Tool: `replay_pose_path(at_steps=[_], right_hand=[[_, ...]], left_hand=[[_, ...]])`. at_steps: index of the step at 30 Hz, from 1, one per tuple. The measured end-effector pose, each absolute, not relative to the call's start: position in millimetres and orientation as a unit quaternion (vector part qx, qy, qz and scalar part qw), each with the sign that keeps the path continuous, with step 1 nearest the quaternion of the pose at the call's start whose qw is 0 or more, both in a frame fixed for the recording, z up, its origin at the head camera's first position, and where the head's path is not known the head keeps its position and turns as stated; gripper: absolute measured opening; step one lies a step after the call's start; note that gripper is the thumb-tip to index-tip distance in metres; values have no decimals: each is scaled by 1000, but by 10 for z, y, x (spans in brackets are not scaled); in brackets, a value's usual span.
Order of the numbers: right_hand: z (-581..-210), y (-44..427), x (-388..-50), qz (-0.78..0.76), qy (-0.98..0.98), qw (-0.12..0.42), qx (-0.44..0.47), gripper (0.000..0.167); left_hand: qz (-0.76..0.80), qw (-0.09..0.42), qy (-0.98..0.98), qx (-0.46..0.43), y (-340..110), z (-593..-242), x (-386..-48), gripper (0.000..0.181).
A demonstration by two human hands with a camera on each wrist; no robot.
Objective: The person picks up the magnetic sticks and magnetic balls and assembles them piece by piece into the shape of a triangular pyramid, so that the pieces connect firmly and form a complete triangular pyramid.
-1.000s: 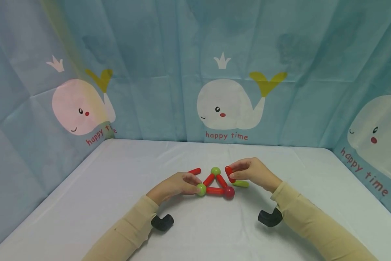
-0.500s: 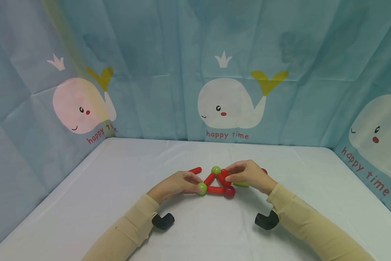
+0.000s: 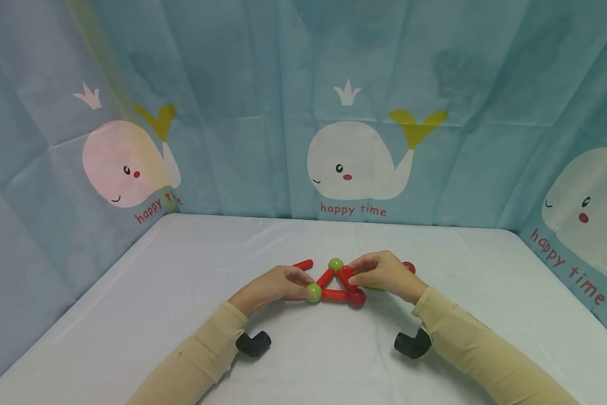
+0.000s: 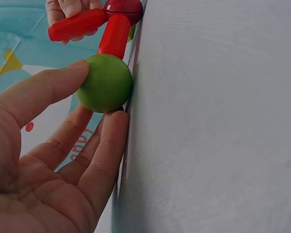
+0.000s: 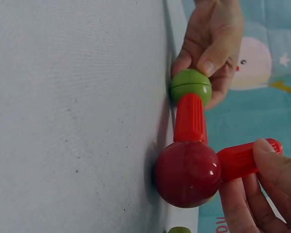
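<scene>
Well inside the side edges of the tabletop (image 3: 222, 247) and short of its far edge, a triangle (image 3: 335, 295) of red rods (image 3: 325, 278), green balls (image 3: 336, 264) and a glossy dark-red ball (image 5: 186, 174) is laid, one green ball (image 4: 105, 83) pinched by the left hand (image 3: 281, 289), a raised red rod (image 5: 238, 161) by the right hand (image 3: 384, 274).

Soft light leaves faint shadows on the bench (image 3: 333, 360); small glints dot the red ball (image 5: 186, 174); the wrist views look dimmer.

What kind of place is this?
It might be a play corner: there's a white table with toy sticks and balls on it, and a blue cloth with whales behind.
</scene>
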State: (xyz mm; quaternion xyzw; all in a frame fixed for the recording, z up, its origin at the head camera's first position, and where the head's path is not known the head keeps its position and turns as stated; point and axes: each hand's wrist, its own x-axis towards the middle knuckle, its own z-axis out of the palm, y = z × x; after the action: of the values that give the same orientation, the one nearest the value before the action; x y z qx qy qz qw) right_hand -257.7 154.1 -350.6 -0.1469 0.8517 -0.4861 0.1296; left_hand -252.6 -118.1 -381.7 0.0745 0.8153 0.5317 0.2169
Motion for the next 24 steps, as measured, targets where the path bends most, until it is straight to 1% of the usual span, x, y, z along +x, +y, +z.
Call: replay_pose_path(at_steps=[13, 20, 21, 24], right_hand=[[-3505, 1523, -2583, -485, 851, 139, -142, 34], [-3560, 1564, -2498, -467, 869, 130, -102, 34], [-3565, 1573, -2477, -468, 869, 131, -95, 33], [-3577, 1597, -2420, -470, 869, 132, -78, 33]], left_hand=[[529, 215, 817, 77, -1185, -3810, -2529, 33], [524, 217, 819, 81, -1186, -3773, -2519, 31], [518, 216, 824, 79, -1188, -3757, -2520, 32], [487, 190, 848, 85, -1216, -3690, -2524, 34]])
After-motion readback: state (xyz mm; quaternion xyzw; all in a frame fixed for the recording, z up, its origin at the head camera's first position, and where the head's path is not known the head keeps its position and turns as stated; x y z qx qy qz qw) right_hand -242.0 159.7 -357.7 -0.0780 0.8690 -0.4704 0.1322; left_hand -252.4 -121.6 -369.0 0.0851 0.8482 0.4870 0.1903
